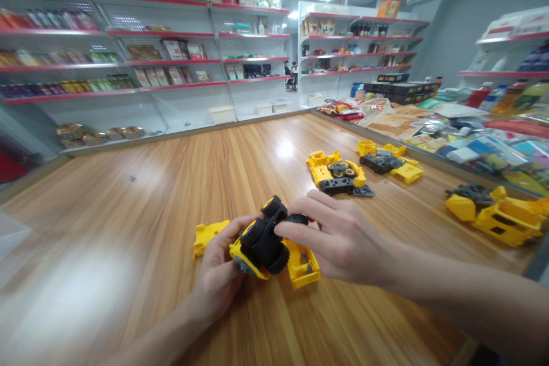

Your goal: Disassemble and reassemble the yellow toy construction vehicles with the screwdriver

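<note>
My left hand grips a yellow toy vehicle chassis with black wheels, held upside down just above the wooden table. My right hand reaches in from the right, its fingers pinched on a black wheel at the top of the toy. A loose yellow body part lies on the table under my right hand. Another yellow piece lies to the left of my left hand.
More yellow and black toy parts lie further back and at the right edge. A small dark bit lies at the far left. Packaged goods cover the right side; shop shelves stand behind.
</note>
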The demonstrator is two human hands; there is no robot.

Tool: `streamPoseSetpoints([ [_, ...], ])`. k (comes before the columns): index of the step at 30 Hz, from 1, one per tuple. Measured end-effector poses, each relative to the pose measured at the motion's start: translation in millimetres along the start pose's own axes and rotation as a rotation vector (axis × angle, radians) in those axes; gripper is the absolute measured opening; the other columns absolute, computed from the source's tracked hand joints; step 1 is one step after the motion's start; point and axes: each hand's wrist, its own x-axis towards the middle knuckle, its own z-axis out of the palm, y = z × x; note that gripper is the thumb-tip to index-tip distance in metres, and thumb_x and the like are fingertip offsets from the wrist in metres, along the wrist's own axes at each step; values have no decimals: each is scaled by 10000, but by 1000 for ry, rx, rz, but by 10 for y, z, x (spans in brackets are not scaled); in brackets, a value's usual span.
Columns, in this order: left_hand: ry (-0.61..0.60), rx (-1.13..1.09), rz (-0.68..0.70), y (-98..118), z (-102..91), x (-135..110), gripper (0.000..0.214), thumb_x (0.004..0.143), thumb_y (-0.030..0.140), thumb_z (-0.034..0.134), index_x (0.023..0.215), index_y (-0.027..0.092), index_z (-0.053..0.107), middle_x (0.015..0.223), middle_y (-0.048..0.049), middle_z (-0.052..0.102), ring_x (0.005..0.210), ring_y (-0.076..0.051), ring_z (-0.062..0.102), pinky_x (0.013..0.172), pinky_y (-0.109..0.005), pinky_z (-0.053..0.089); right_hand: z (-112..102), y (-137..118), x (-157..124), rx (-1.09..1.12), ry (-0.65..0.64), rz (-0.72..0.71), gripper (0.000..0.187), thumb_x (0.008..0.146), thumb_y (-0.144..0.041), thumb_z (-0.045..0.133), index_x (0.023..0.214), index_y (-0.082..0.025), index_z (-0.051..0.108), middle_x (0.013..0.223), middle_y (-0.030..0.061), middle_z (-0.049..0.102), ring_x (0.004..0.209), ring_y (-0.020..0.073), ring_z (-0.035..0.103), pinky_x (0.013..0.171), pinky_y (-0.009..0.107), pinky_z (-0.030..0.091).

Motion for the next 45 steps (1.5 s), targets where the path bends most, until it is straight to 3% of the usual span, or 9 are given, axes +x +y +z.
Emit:
streamPoseSetpoints([
  [10,18,239,101,-43,-76,-51,531,748,426,728,1204,175,628,1117,-112,675,965,-269,616,829,-326,494,68,30,-5,118,49,91,179,926,-159,514,1050,-89,622,874,103,636,820,199,580,721,332,479],
  [22,39,443,201,-40,-90,-82,406,802,303,673,1191,202,620,1143,-88,663,1008,-271,598,876,-333,456,104,7,-17,218,76,237,144,884,-194,577,987,-110,632,864,96,697,774,192,650,677,302,495],
  [29,14,448,243,15,-49,-62,372,804,300,683,1165,226,631,1107,-67,645,973,-236,592,858,-303,453,94,-19,0,286,125,279,136,855,-183,601,974,-125,630,851,65,683,750,166,620,660,281,467],
  [35,61,581,432,66,28,-55,330,827,166,616,1150,231,625,1134,-85,580,1070,-254,553,885,-329,444,115,-25,26,375,235,446,116,901,-230,561,983,-158,602,860,36,649,712,127,572,618,250,440],
  [39,57,776,623,81,22,-84,419,777,36,578,1148,226,619,1121,-98,551,1073,-261,544,867,-351,453,137,51,21,464,293,641,220,962,-352,505,829,-179,532,704,-10,565,602,103,525,548,233,407],
  [42,-34,905,765,94,17,-118,465,755,-21,548,1141,225,632,1123,-108,546,1046,-255,556,866,-376,473,174,91,16,749,247,767,294,995,-437,428,829,-196,456,638,-42,526,496,80,480,466,207,372],
  [45,-93,982,857,106,39,-136,486,758,-61,528,1129,231,642,1108,-105,557,1033,-240,566,864,-378,496,211,77,3,982,131,795,332,1006,-492,365,969,-191,502,602,-60,482,485,77,452,434,187,342],
])
